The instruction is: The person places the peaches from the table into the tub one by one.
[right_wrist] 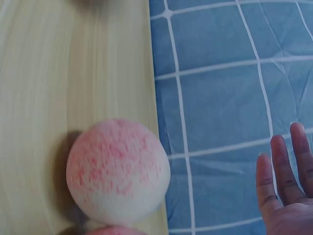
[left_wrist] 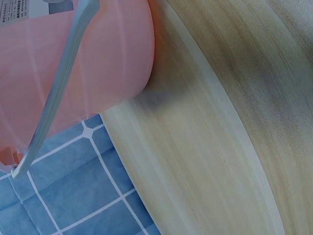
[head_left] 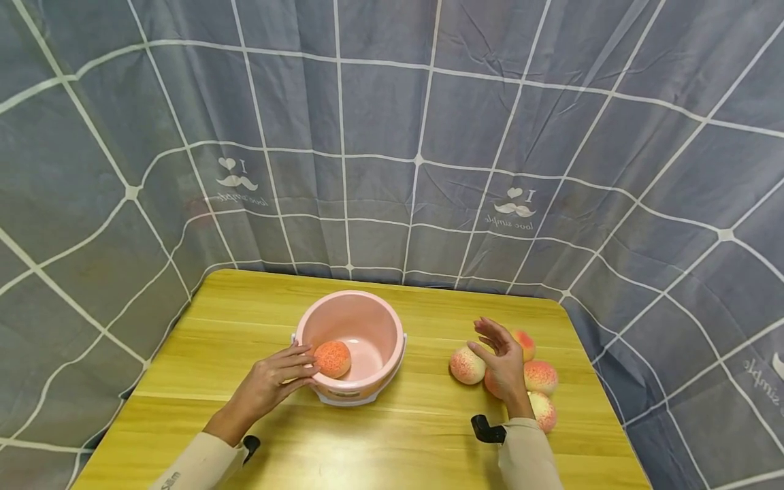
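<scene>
A pink bucket (head_left: 373, 320) stands mid-table, with its side wall (left_wrist: 98, 63) and pale handle (left_wrist: 58, 88) close up in the left wrist view. An orange-pink peach (head_left: 333, 358) sits just inside its near rim. My left hand (head_left: 288, 371) reaches to that rim with straight fingers whose tips lie at the peach's left side, none wrapped round it. My right hand (head_left: 499, 357) hovers open, fingers spread, over several pale pink peaches (head_left: 467, 365) at the right. One of these peaches (right_wrist: 118, 171) lies near the table edge, with my fingertips (right_wrist: 281, 181) beside it.
The wooden table (head_left: 214, 340) is walled on three sides by a grey checked cloth (head_left: 392, 136). It shows blue (right_wrist: 220, 98) past the table's right edge. The peaches lie close to that edge. Black wrist mounts (head_left: 488, 429) sit on both sleeves.
</scene>
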Motion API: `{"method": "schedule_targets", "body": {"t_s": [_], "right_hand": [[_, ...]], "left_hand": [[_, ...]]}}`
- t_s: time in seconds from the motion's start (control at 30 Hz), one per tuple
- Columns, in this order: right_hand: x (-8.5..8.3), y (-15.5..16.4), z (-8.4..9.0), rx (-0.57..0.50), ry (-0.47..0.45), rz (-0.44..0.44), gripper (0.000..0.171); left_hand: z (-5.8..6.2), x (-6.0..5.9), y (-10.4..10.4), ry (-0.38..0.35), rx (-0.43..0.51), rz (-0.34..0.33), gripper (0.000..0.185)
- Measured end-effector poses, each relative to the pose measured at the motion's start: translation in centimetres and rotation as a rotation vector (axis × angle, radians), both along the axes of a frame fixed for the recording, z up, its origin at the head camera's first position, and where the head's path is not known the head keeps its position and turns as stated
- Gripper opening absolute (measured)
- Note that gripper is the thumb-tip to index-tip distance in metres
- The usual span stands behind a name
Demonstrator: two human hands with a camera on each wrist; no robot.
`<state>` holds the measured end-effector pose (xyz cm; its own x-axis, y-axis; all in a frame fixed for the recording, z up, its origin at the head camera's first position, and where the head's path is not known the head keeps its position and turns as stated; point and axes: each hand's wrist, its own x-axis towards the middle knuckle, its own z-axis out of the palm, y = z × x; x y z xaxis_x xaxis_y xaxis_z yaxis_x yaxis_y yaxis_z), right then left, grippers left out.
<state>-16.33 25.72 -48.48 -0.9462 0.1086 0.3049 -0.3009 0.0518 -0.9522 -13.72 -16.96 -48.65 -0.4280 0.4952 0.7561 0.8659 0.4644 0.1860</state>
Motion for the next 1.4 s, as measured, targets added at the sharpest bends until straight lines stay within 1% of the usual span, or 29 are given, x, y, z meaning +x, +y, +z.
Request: {"method": "schedule_targets", "body": {"t_s": [0.07,0.13,0.37,0.53,0.67,0.83,0.93,1.1,1.27,1.4], "right_hand": [[0.1,0.5,-0.1,-0.008,-0.002,-0.025,0.053],[0.2,0.9,-0.1,-0.021,-0.009,-0.047,0.054],[0.9,2.1,-0.5,-0.048,-0.059,-0.120,0.053],[1.7,3.1,-1.1,-0.054,-0.079,-0.153,0.051],[2.5,3.9,-1.4,-0.031,-0.096,-0.192,0.050],[3.2,4.9,-1.6,-0.023,-0.147,-0.264,0.050],[3.6,5.5,-2.1,-0.032,-0.180,-0.301,0.051],[4.4,6.4,-3.1,-0.050,-0.189,-0.358,0.052],[5.3,7.3,-4.1,-0.065,-0.200,-0.439,0.051],[5.8,8.1,-4.4,-0.063,-0.219,-0.504,0.049]], "left_hand": [[0.1,0.0,0.0,-0.017,-0.005,0.007,0.046],[0.1,0.1,0.0,-0.019,-0.006,0.007,0.045],[0.1,0.1,0.0,0.029,0.016,-0.015,0.040],[-0.2,0.0,0.0,0.007,0.024,-0.024,0.038],[-0.1,0.0,0.1,-0.013,0.016,-0.019,0.042],[-0.1,-0.1,0.1,-0.002,0.008,-0.011,0.044],[-0.1,-0.1,0.1,0.003,0.008,-0.012,0.042],[0.0,-0.1,0.1,0.012,0.014,-0.013,0.043],[0.0,-0.1,0.0,0.017,0.018,-0.022,0.042],[-0.1,-0.1,0.0,0.014,0.019,-0.024,0.040]]}}
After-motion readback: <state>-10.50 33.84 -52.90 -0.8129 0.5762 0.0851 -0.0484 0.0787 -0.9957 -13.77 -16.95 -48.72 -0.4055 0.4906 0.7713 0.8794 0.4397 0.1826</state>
